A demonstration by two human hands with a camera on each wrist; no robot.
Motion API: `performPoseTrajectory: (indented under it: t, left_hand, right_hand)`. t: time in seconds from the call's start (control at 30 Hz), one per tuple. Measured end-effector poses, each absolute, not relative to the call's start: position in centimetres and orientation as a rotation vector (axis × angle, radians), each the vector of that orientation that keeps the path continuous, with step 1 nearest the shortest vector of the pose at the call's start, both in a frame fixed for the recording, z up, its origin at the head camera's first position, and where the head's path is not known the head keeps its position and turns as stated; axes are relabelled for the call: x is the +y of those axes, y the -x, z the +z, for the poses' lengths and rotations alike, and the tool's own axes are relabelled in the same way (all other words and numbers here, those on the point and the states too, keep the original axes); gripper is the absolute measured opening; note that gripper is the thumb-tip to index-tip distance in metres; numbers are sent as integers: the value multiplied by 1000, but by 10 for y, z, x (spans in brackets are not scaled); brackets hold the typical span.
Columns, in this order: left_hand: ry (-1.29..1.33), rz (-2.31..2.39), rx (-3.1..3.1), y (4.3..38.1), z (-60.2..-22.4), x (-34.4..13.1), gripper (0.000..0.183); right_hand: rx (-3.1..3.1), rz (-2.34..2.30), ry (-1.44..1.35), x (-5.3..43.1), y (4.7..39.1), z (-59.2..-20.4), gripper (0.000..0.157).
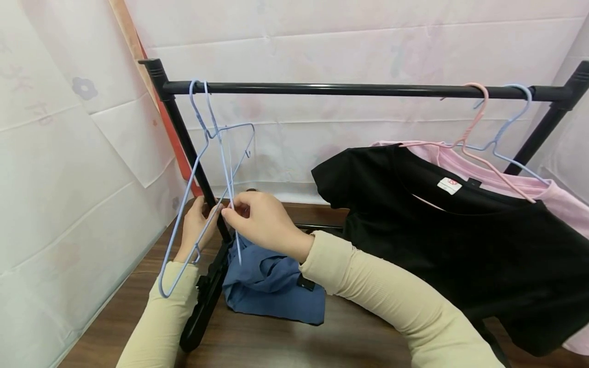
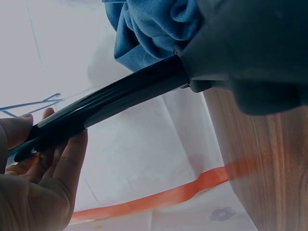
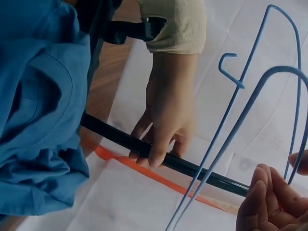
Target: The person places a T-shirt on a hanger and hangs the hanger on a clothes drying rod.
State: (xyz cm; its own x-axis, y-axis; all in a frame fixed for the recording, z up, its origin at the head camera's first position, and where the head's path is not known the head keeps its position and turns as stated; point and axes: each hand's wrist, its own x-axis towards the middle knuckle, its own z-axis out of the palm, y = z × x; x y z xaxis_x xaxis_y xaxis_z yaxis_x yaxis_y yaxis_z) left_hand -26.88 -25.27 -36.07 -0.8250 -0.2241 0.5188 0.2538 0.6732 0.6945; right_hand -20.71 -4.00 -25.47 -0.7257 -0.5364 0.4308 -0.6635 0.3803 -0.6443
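Observation:
Two light blue wire hangers hang from the left end of the rack's black rail point(image 1: 322, 90). One hanger point(image 1: 224, 158) is nearly edge-on in the head view, and my right hand point(image 1: 269, 220) pinches its wire between thumb and fingers. The other hanger point(image 1: 164, 295) slants out in front of my left forearm. My left hand point(image 1: 198, 225) grips the rack's black side post point(image 2: 115, 98), thumb on one side and fingers on the other. Below my right hand lies a crumpled blue garment point(image 1: 280, 301) with a dark label.
At the rail's right end, a black T-shirt point(image 1: 414, 255) hangs on a pink hanger point(image 1: 469, 130). Behind it, a pink shirt point(image 1: 566, 204) hangs on another blue hanger point(image 1: 503, 125). The rack's black foot point(image 1: 198, 317) stands on a brown wooden surface point(image 1: 359, 337). White sheeting surrounds it.

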Motion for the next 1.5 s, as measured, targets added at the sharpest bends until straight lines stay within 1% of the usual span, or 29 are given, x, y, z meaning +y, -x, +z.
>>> performPoseTrajectory:
  t: [0.43, 0.73, 0.93, 1.2, 1.33, 1.5]
  left_hand:
    - [21, -1077, -2323, 269, -362, -253, 29]
    - [13, -1090, -2308, 267, -361, -251, 29]
    - [18, -1075, -2315, 271, -365, -254, 31]
    - [115, -1181, -2223, 273, -366, -252, 21]
    - [58, -1077, -2258, 277, -370, -257, 24]
    - [52, -1099, -2281, 277, -370, -257, 24]
  right_hand:
    - [-2407, 1470, -1024, -36, 207, -253, 22]
    - [-2341, 1507, -975, -30, 206, -252, 21]
    - [-2289, 1580, -964, -25, 205, -249, 21]
    - [-2244, 1662, -926, -15, 206, -243, 20]
    - [-2232, 1685, -912, -9, 207, -239, 20]
    - [-2229, 1672, -914, 0, 206, -234, 20]
